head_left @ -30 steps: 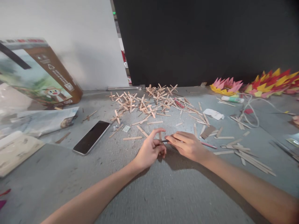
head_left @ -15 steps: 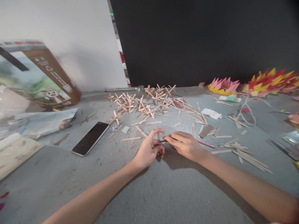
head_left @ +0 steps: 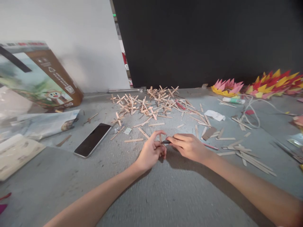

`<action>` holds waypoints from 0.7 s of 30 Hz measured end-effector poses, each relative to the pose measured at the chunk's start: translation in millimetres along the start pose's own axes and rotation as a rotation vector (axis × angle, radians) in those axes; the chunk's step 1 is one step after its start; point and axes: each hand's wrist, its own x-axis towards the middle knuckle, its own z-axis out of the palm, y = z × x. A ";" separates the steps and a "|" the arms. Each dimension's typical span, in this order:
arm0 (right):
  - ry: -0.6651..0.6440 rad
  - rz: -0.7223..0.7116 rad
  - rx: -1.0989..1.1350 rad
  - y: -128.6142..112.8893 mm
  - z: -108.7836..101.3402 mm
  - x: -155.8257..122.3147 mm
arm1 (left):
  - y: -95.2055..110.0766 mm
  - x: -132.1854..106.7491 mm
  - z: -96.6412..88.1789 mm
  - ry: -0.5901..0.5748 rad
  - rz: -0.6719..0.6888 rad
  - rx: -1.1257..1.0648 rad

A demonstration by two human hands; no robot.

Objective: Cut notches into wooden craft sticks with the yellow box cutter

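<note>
My left hand [head_left: 151, 149] pinches a small wooden craft stick [head_left: 160, 137], held upright between thumb and fingers. Pressed against that stick from the right is the tip of a slim dark tool [head_left: 166, 142], gripped in my right hand [head_left: 189, 146]. Its exact kind is hidden by my fingers. A thin red pencil-like rod [head_left: 210, 146] shows just past my right hand, lying on the grey table [head_left: 151, 195]. Beyond both hands spreads a pile of craft sticks [head_left: 143, 105], many joined into crosses. Loose sticks [head_left: 255, 162] lie to the right.
A phone [head_left: 92, 140] lies left of my hands, with a printed box [head_left: 54, 78] and plastic bags behind it. Pink and yellow folded paper pieces [head_left: 227, 87], a glue stick [head_left: 234, 100] and a white cable [head_left: 254, 115] are at the back right. A black panel [head_left: 208, 41] stands behind.
My right hand has shifted slightly, and more of the dark tool shows at its fingertips. My left hand keeps the craft stick in nearly the same place.
</note>
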 end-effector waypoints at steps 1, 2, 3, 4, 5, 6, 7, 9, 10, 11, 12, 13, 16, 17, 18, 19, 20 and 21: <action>-0.016 0.014 0.021 0.0 -0.5 0.3 | 0.3 0.0 0.5 0.004 -0.005 -0.004; -0.030 0.025 0.042 0.0 -1.2 0.7 | 0.7 -0.1 1.1 0.008 -0.010 -0.008; -0.045 0.034 0.060 0.1 -2.3 1.1 | 0.9 -0.1 1.5 0.012 -0.014 -0.012; -0.060 0.043 0.073 0.3 -3.7 1.5 | 0.9 -0.2 1.9 0.015 -0.019 -0.016; -0.074 0.052 0.079 0.6 -5.1 1.9 | 0.7 -0.2 2.3 0.017 -0.023 -0.020; -0.089 0.058 0.078 1.0 -6.6 2.3 | 0.4 -0.3 2.5 0.020 -0.027 -0.023; -0.105 0.063 0.073 1.6 -8.1 2.6 | -0.2 -0.4 2.5 0.021 -0.030 -0.025; -0.134 0.071 0.055 2.8 -10.7 2.9 | -1.7 -0.6 2.4 0.015 -0.039 -0.030; -0.145 0.072 0.049 3.4 -11.8 3.0 | -2.6 -0.7 2.1 0.009 -0.043 -0.030; -0.152 0.076 0.045 3.7 -13.0 3.1 | -3.6 -0.6 1.8 0.002 -0.045 -0.030; -0.158 0.082 0.043 3.8 -14.3 3.3 | -4.6 -0.6 1.5 -0.007 -0.045 -0.027; -0.163 0.090 0.042 3.6 -15.8 3.7 | -5.6 -0.5 1.2 -0.015 -0.043 -0.022; -0.170 0.120 0.043 2.0 -21.5 6.4 | -7.5 -0.1 0.8 -0.034 -0.033 -0.002; -0.175 0.132 0.051 1.5 -23.7 7.7 | -7.6 -0.2 0.9 -0.037 -0.033 0.003; -0.182 0.148 0.065 1.3 -25.9 9.0 | -7.4 -0.3 1.0 -0.038 -0.035 0.009; -0.191 0.165 0.087 1.4 -27.9 10.3 | -7.0 -0.4 1.2 -0.036 -0.039 0.015; -0.202 0.181 0.121 2.1 -29.6 11.3 | -6.5 -0.6 1.3 -0.034 -0.044 0.024; -0.218 0.191 0.166 3.2 -31.0 12.1 | -6.0 -0.9 1.4 -0.030 -0.049 0.035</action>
